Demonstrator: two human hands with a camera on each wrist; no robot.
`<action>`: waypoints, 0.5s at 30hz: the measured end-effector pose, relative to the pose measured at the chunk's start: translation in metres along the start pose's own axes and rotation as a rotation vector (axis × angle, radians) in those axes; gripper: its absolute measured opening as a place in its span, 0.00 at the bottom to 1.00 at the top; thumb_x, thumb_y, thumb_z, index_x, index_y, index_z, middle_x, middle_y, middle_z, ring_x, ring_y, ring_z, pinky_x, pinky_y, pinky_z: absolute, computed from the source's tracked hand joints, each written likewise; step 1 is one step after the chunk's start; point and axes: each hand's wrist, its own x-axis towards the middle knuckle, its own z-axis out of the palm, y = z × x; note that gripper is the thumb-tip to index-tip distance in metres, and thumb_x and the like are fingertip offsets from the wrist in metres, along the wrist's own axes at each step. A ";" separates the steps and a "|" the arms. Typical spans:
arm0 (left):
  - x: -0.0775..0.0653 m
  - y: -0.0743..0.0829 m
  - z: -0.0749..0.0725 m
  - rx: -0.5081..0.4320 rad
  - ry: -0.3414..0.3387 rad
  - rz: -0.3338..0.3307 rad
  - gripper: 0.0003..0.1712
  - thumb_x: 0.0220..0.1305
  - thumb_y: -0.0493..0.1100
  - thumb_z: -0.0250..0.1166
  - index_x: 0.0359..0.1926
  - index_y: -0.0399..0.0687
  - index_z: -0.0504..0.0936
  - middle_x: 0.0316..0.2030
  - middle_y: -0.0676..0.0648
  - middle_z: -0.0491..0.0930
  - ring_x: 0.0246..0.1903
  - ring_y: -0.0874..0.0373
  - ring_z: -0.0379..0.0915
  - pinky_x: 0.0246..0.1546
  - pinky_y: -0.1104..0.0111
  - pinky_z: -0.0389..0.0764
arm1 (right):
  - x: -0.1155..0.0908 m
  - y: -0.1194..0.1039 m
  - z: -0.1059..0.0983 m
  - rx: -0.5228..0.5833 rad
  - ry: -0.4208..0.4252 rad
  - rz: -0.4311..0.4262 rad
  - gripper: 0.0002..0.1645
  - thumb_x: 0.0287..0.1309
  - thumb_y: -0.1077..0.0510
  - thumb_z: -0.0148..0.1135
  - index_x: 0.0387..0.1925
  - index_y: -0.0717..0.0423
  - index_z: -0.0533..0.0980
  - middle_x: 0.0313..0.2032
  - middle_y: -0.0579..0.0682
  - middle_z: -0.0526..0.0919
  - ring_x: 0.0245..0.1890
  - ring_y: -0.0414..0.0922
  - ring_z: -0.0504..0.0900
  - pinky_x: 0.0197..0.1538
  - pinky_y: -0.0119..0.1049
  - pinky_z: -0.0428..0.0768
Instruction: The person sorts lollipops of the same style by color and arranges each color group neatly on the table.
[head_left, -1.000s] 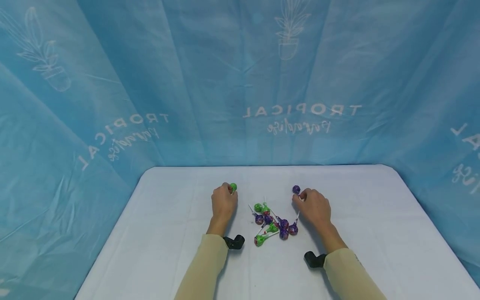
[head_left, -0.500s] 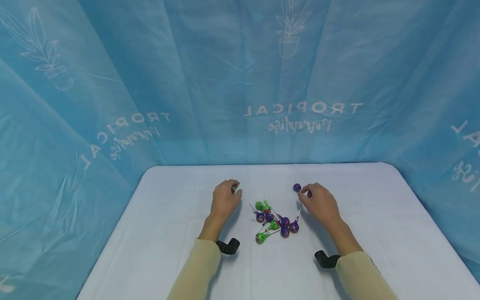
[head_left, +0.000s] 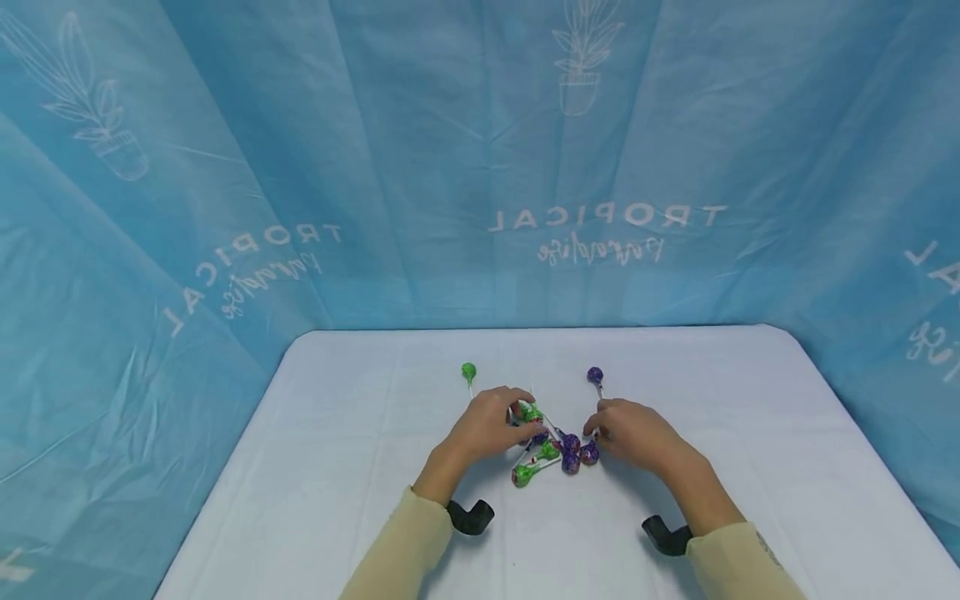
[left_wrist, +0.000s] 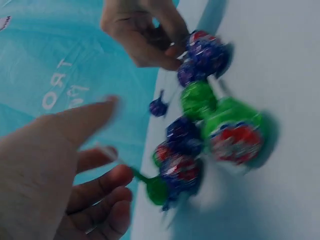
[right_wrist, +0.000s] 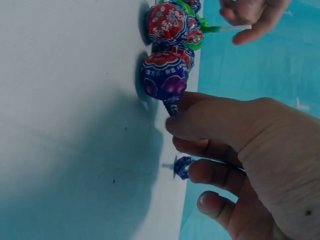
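My right hand (head_left: pixel 637 433) pinches the wrapper neck of a purple lollipop (right_wrist: pixel 165 75) between thumb and index finger, at the right edge of a lollipop pile. That lollipop's ball rests on the white table. Over the pile's left side, my left hand (head_left: pixel 487 427) is spread, thumb apart from the fingers. Near its fingertips in the left wrist view is the stick of a green lollipop (left_wrist: pixel 157 191). The left hand partly hides the pile in the head view. Other purple lollipops (head_left: pixel 570 454) and a green lollipop (head_left: pixel 522 475) lie jumbled between the hands.
One green lollipop (head_left: pixel 468 371) lies alone at the back left of the white table (head_left: pixel 360 500). A single purple lollipop (head_left: pixel 595 375) lies behind the right hand. Blue printed cloth (head_left: pixel 450 167) hangs behind the table and at its sides.
The left hand has left the green lollipop at the back and moved right to the pile. The right hand has let go of the back purple lollipop and come nearer, pinching another.
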 end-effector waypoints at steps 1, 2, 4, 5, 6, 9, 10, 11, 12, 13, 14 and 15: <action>0.000 0.002 0.003 -0.026 0.017 -0.031 0.28 0.62 0.63 0.62 0.50 0.47 0.80 0.28 0.54 0.77 0.23 0.65 0.69 0.25 0.70 0.72 | -0.002 -0.001 0.000 0.000 0.003 -0.006 0.11 0.48 0.63 0.71 0.33 0.44 0.85 0.29 0.38 0.75 0.30 0.36 0.74 0.36 0.37 0.76; -0.001 0.003 0.006 -0.045 0.035 -0.065 0.28 0.63 0.65 0.59 0.47 0.47 0.80 0.26 0.55 0.76 0.21 0.64 0.69 0.24 0.69 0.71 | -0.004 -0.001 0.000 0.000 0.003 -0.014 0.11 0.47 0.63 0.72 0.33 0.44 0.86 0.29 0.38 0.75 0.30 0.36 0.74 0.36 0.37 0.76; -0.001 0.006 0.012 -0.072 0.073 -0.140 0.28 0.64 0.68 0.54 0.40 0.48 0.78 0.20 0.56 0.74 0.16 0.63 0.68 0.20 0.68 0.70 | -0.008 -0.002 0.002 0.008 0.003 -0.027 0.12 0.46 0.62 0.74 0.33 0.44 0.86 0.29 0.37 0.75 0.30 0.36 0.74 0.36 0.37 0.76; -0.002 0.006 0.014 -0.070 0.090 -0.172 0.27 0.65 0.68 0.53 0.36 0.49 0.76 0.18 0.55 0.73 0.14 0.62 0.68 0.19 0.68 0.69 | -0.009 -0.002 0.003 0.013 0.002 -0.031 0.12 0.45 0.62 0.74 0.33 0.44 0.86 0.29 0.37 0.75 0.30 0.36 0.74 0.36 0.37 0.76; -0.001 0.008 0.015 -0.057 0.104 -0.195 0.26 0.66 0.67 0.53 0.33 0.50 0.75 0.16 0.55 0.72 0.13 0.62 0.67 0.18 0.68 0.68 | -0.010 -0.002 0.004 0.008 0.003 -0.032 0.12 0.45 0.62 0.75 0.33 0.44 0.86 0.28 0.36 0.75 0.30 0.36 0.74 0.36 0.37 0.76; 0.001 0.012 0.017 0.019 0.133 -0.207 0.23 0.65 0.63 0.55 0.25 0.51 0.73 0.13 0.55 0.70 0.11 0.62 0.66 0.15 0.68 0.66 | -0.014 0.000 0.006 -0.016 0.029 -0.029 0.12 0.42 0.61 0.77 0.31 0.43 0.86 0.28 0.35 0.75 0.30 0.35 0.74 0.35 0.37 0.76; 0.002 0.014 0.017 0.044 0.141 -0.210 0.22 0.64 0.61 0.56 0.22 0.51 0.73 0.12 0.55 0.70 0.11 0.62 0.65 0.15 0.68 0.65 | -0.015 0.000 0.006 -0.024 0.041 -0.033 0.12 0.42 0.61 0.77 0.30 0.43 0.86 0.27 0.35 0.75 0.30 0.35 0.75 0.35 0.37 0.77; 0.003 0.015 0.015 0.062 0.149 -0.213 0.22 0.63 0.59 0.57 0.19 0.52 0.73 0.11 0.55 0.69 0.11 0.62 0.64 0.14 0.68 0.64 | -0.015 0.001 0.005 -0.029 0.055 -0.044 0.12 0.41 0.61 0.77 0.30 0.43 0.86 0.28 0.35 0.76 0.30 0.36 0.75 0.35 0.37 0.77; 0.004 0.017 0.014 0.080 0.156 -0.222 0.21 0.62 0.57 0.57 0.17 0.52 0.72 0.10 0.56 0.67 0.11 0.62 0.62 0.14 0.68 0.63 | -0.015 0.002 0.005 -0.037 0.066 -0.054 0.12 0.41 0.61 0.77 0.30 0.43 0.86 0.28 0.35 0.76 0.31 0.36 0.76 0.36 0.37 0.77; 0.005 0.017 0.012 0.095 0.160 -0.232 0.21 0.61 0.55 0.58 0.15 0.52 0.70 0.08 0.56 0.65 0.10 0.62 0.60 0.13 0.68 0.61 | -0.015 0.002 0.003 -0.035 0.074 -0.065 0.11 0.41 0.61 0.77 0.30 0.43 0.86 0.28 0.35 0.77 0.31 0.36 0.76 0.36 0.38 0.77; 0.006 0.018 0.011 0.105 0.161 -0.246 0.21 0.59 0.54 0.58 0.12 0.53 0.69 0.07 0.57 0.62 0.10 0.62 0.57 0.12 0.68 0.59 | -0.014 0.002 0.002 -0.038 0.076 -0.070 0.11 0.41 0.60 0.77 0.30 0.43 0.86 0.28 0.35 0.77 0.31 0.36 0.77 0.36 0.38 0.77; 0.007 0.019 0.009 0.111 0.163 -0.257 0.22 0.57 0.52 0.58 0.11 0.53 0.67 0.06 0.57 0.60 0.09 0.62 0.54 0.12 0.68 0.57 | -0.014 0.002 0.000 -0.035 0.079 -0.077 0.11 0.41 0.60 0.77 0.30 0.44 0.86 0.28 0.35 0.77 0.31 0.37 0.77 0.36 0.38 0.77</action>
